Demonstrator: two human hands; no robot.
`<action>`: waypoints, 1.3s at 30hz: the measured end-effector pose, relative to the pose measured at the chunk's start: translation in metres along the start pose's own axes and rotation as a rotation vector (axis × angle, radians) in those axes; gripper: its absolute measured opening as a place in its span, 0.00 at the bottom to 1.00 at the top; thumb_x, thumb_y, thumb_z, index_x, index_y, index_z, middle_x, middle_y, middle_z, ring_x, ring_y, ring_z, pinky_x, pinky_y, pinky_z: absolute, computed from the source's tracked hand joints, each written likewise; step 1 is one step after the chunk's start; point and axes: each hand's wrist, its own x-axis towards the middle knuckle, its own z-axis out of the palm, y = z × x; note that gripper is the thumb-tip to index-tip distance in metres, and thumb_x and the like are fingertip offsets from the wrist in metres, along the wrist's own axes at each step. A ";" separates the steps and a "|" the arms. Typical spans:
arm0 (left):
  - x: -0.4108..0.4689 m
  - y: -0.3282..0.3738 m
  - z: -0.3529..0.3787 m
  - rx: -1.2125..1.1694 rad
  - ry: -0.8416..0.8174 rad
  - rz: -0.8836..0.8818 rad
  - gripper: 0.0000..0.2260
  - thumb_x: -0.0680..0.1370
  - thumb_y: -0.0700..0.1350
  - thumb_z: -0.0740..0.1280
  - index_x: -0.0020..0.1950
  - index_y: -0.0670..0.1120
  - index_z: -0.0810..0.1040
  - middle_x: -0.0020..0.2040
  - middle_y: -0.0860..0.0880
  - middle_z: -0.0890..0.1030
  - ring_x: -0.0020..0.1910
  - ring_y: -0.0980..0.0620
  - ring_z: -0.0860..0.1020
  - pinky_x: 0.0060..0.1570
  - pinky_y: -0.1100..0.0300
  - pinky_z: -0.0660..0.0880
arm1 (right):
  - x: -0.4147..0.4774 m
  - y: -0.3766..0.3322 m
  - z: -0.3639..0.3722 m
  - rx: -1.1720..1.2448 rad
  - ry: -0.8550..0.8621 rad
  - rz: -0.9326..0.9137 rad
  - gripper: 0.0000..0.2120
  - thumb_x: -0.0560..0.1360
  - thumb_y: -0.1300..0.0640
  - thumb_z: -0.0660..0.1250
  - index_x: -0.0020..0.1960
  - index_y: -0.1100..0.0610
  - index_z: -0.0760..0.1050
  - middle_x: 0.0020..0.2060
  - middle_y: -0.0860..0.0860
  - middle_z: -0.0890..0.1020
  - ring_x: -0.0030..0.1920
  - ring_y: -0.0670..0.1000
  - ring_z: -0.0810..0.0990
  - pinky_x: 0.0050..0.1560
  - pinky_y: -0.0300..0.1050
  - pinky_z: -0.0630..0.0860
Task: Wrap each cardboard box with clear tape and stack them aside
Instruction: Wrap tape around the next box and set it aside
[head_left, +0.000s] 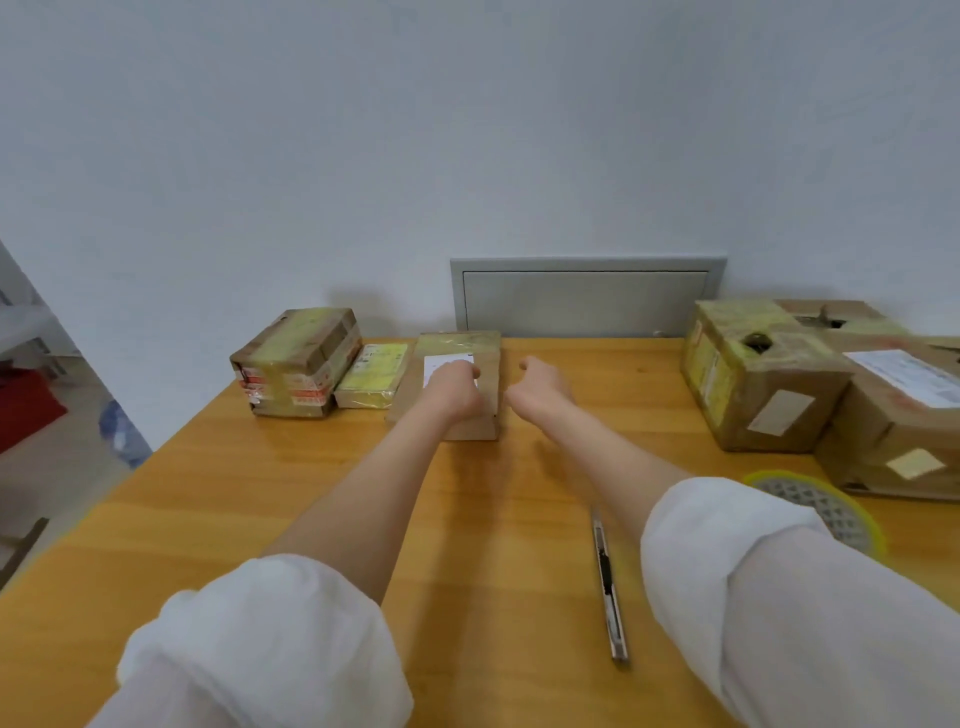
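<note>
A flat cardboard box (483, 421) with a white label lies at the back middle of the wooden table (249, 499). My left hand (453, 388) rests on top of it, covering part of the label; its fingers are foreshortened. Just right of the box, my right hand (540, 391) hovers over the table with loosely curled fingers and holds nothing. A tape roll (826, 506) with a yellowish rim lies at the right, partly hidden by my right sleeve. To the left sit a taped box (296, 364) and a small flat taped box (371, 382) side by side.
Two large cardboard boxes (753, 374) (904, 421) stand at the back right. A utility knife (608, 582) lies on the table between my forearms, nearer the right one. A grey wall panel (587, 296) is behind the table. The floor drops off beyond the left edge.
</note>
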 end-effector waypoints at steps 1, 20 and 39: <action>-0.004 0.009 -0.001 -0.010 0.006 0.008 0.21 0.78 0.35 0.59 0.72 0.42 0.68 0.71 0.44 0.70 0.70 0.45 0.68 0.67 0.55 0.66 | -0.005 0.003 -0.011 -0.036 0.031 -0.011 0.24 0.75 0.62 0.60 0.71 0.55 0.67 0.68 0.57 0.71 0.67 0.60 0.70 0.62 0.49 0.72; -0.094 0.223 0.053 -0.245 -0.013 0.255 0.19 0.81 0.36 0.55 0.72 0.37 0.65 0.73 0.40 0.66 0.71 0.43 0.67 0.66 0.54 0.64 | -0.083 0.123 -0.193 -0.119 0.405 0.057 0.18 0.79 0.56 0.60 0.68 0.57 0.69 0.67 0.57 0.71 0.66 0.60 0.69 0.61 0.52 0.70; -0.061 0.169 0.044 -0.964 0.037 -0.172 0.12 0.80 0.41 0.57 0.55 0.37 0.77 0.47 0.40 0.81 0.41 0.44 0.82 0.41 0.54 0.80 | -0.034 0.104 -0.165 0.019 0.160 -0.066 0.41 0.64 0.37 0.75 0.71 0.55 0.68 0.67 0.53 0.73 0.66 0.56 0.72 0.64 0.53 0.72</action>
